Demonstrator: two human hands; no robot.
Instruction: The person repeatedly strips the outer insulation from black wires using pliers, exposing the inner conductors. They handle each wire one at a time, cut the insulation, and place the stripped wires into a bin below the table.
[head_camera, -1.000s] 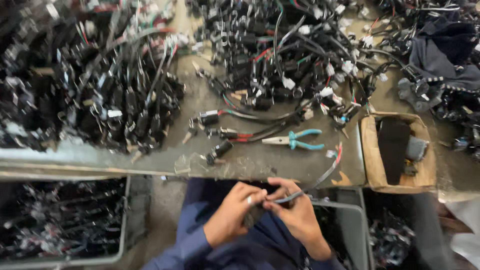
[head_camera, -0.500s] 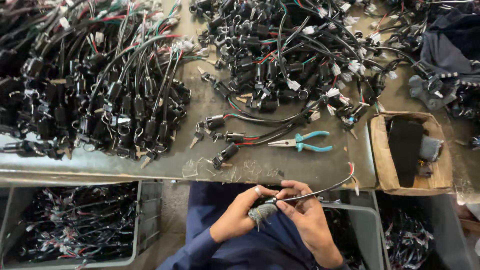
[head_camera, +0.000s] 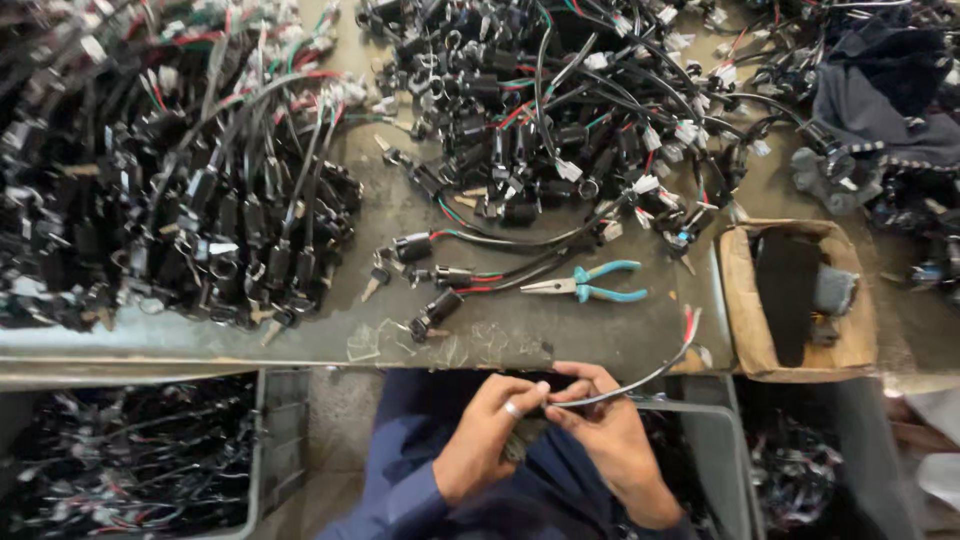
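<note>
Below the table's front edge, my left hand (head_camera: 488, 440) and my right hand (head_camera: 603, 440) meet over my lap. Together they grip a small dark switch part (head_camera: 520, 440) with a black sheathed cable (head_camera: 640, 380) that curves up to the right and ends in red and white wire tips. The left hand has a ring on one finger. Blue sleeves cover both forearms. On the table just above lie pliers with teal handles (head_camera: 585, 287) and a few loose key switches with cables (head_camera: 440, 275).
Large heaps of black switch harnesses fill the table's left (head_camera: 170, 190) and back middle (head_camera: 560, 110). A cardboard box (head_camera: 745, 300) with dark parts stands at the right. A grey bin (head_camera: 150, 470) of harnesses sits lower left, another bin (head_camera: 720, 450) by my right hand.
The view has shifted slightly. My hands have stayed over my lap, working on the same part, and the cable's free end now points up toward the table edge.
</note>
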